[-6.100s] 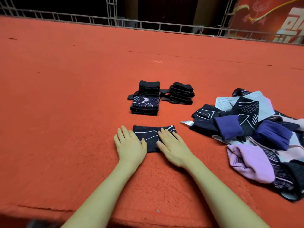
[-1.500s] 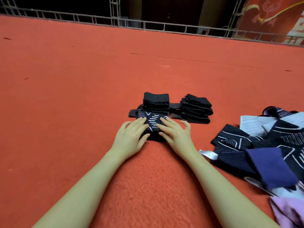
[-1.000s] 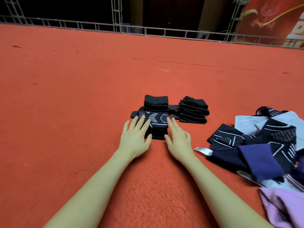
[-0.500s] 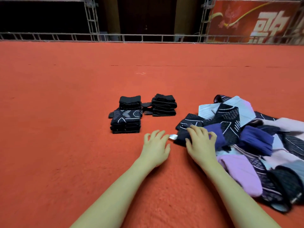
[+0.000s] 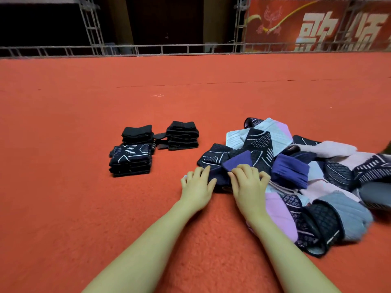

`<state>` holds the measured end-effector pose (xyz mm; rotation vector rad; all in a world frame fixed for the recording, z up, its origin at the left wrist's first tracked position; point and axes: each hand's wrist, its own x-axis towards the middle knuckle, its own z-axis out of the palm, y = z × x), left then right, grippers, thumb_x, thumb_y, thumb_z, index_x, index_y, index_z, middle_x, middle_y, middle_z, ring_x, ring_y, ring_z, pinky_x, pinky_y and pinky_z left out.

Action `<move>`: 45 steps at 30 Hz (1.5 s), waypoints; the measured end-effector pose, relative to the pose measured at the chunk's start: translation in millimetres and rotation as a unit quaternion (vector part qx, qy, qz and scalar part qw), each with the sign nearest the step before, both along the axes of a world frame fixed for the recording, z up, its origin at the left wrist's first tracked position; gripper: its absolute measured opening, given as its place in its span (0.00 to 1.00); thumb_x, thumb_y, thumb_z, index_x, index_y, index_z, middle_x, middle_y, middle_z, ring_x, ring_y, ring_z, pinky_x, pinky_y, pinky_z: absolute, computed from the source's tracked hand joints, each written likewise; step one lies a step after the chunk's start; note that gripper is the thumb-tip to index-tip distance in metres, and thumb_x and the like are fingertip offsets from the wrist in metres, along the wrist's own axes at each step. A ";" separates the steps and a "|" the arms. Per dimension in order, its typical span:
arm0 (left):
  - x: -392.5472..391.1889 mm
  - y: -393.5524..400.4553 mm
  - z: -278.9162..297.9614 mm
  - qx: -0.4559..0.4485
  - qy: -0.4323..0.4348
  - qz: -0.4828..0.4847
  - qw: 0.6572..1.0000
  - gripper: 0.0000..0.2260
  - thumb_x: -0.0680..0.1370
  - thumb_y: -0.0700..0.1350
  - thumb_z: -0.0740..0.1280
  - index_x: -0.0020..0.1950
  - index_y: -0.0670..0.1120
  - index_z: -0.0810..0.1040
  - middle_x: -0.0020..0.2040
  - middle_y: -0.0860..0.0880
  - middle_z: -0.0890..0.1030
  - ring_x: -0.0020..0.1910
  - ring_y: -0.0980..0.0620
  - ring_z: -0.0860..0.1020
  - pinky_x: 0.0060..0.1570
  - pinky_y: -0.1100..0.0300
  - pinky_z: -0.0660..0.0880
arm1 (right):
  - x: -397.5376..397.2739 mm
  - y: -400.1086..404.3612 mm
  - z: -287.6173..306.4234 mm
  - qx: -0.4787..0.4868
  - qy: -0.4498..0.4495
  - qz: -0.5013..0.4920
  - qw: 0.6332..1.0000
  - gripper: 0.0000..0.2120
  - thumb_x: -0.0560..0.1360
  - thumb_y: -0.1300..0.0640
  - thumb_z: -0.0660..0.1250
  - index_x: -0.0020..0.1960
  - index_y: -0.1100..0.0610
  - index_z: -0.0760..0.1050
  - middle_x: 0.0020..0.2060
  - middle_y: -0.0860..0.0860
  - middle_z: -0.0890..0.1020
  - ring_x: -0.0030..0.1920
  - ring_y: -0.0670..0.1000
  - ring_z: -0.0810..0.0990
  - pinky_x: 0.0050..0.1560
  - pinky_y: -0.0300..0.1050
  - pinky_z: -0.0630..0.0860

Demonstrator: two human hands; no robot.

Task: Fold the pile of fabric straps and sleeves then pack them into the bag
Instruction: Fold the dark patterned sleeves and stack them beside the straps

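A loose pile of sleeves (image 5: 300, 172) in black, purple, lilac, grey and white lies on the red carpet at the right. Both hands rest on a dark navy and purple sleeve (image 5: 220, 176) at the pile's left edge. My left hand (image 5: 197, 185) lies on its left end, fingers spread. My right hand (image 5: 248, 182) curls its fingers over the purple part. Left of the pile stand folded stacks: a patterned black stack (image 5: 131, 160) in front, a plain black stack (image 5: 137, 134) behind it, another black stack (image 5: 183, 135) to the right. No bag is in view.
Red carpet (image 5: 84, 208) covers the whole floor around me. A metal truss rail (image 5: 148, 48) runs along its far edge, with a red banner (image 5: 317, 24) behind at the right. A dark strap (image 5: 159, 137) lies between the two rear stacks.
Both hands left the patterned stack, where a folded sleeve now lies on top, and moved right to the loose pile. They now close on the navy and purple sleeve.
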<state>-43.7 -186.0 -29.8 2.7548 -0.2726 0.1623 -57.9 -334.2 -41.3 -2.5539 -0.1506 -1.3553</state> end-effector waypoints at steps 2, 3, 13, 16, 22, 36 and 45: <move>-1.0 -0.1 -1.2 -0.064 -0.031 0.003 0.997 0.22 0.82 0.54 0.55 0.76 0.52 0.60 0.73 0.54 0.62 0.69 0.48 0.61 0.66 0.52 0.55 | -4.6 5.0 6.9 0.039 -0.021 0.036 0.998 0.11 0.77 0.52 0.60 0.43 0.54 0.78 0.43 0.47 0.79 0.42 0.50 0.73 0.48 0.48 0.59; -1.7 0.9 -1.6 -0.085 -0.053 0.002 0.995 0.20 0.82 0.54 0.55 0.74 0.53 0.63 0.72 0.55 0.64 0.68 0.49 0.61 0.64 0.54 0.55 | -6.6 8.3 9.9 0.054 -0.023 0.057 0.997 0.11 0.78 0.52 0.59 0.44 0.54 0.78 0.43 0.47 0.80 0.41 0.49 0.73 0.48 0.48 0.59; -32.6 77.7 5.1 -0.034 -0.334 0.043 0.941 0.15 0.79 0.51 0.56 0.41 0.46 0.78 0.40 0.49 0.77 0.38 0.46 0.77 0.41 0.55 0.62 | -17.1 59.3 16.4 0.079 0.005 0.007 0.997 0.12 0.75 0.51 0.59 0.38 0.56 0.75 0.42 0.54 0.77 0.41 0.55 0.72 0.45 0.48 0.59; -40.4 106.5 8.4 0.062 -0.366 0.041 0.928 0.15 0.79 0.49 0.57 0.39 0.45 0.78 0.40 0.46 0.77 0.35 0.45 0.77 0.39 0.54 0.64 | -18.7 78.7 16.4 0.057 0.022 -0.019 0.998 0.13 0.74 0.51 0.59 0.37 0.56 0.75 0.41 0.54 0.76 0.41 0.55 0.69 0.44 0.49 0.58; -60.9 157.8 -1.2 0.109 -0.422 0.043 0.899 0.13 0.77 0.48 0.60 0.37 0.44 0.77 0.43 0.44 0.79 0.35 0.44 0.76 0.40 0.53 0.62 | -25.1 105.7 13.4 0.050 0.108 -0.014 0.993 0.16 0.72 0.50 0.57 0.35 0.60 0.76 0.41 0.56 0.76 0.40 0.58 0.72 0.42 0.50 0.65; -68.4 173.8 -13.3 0.108 -0.491 -0.054 0.863 0.04 0.77 0.48 0.60 0.48 0.48 0.72 0.48 0.51 0.75 0.46 0.51 0.71 0.44 0.55 0.61 | -24.4 133.3 35.7 -0.154 0.290 0.224 0.918 0.36 0.69 0.34 0.35 0.66 0.41 0.71 0.60 0.42 0.72 0.63 0.49 0.65 0.58 0.47 0.49; -81.1 155.8 -23.2 0.156 -0.341 0.034 0.926 0.16 0.76 0.55 0.57 0.43 0.48 0.80 0.34 0.51 0.77 0.34 0.48 0.76 0.41 0.54 0.61 | -31.7 135.2 10.1 -0.069 0.181 0.225 0.955 0.16 0.76 0.46 0.52 0.42 0.51 0.75 0.36 0.45 0.76 0.40 0.51 0.77 0.49 0.48 0.56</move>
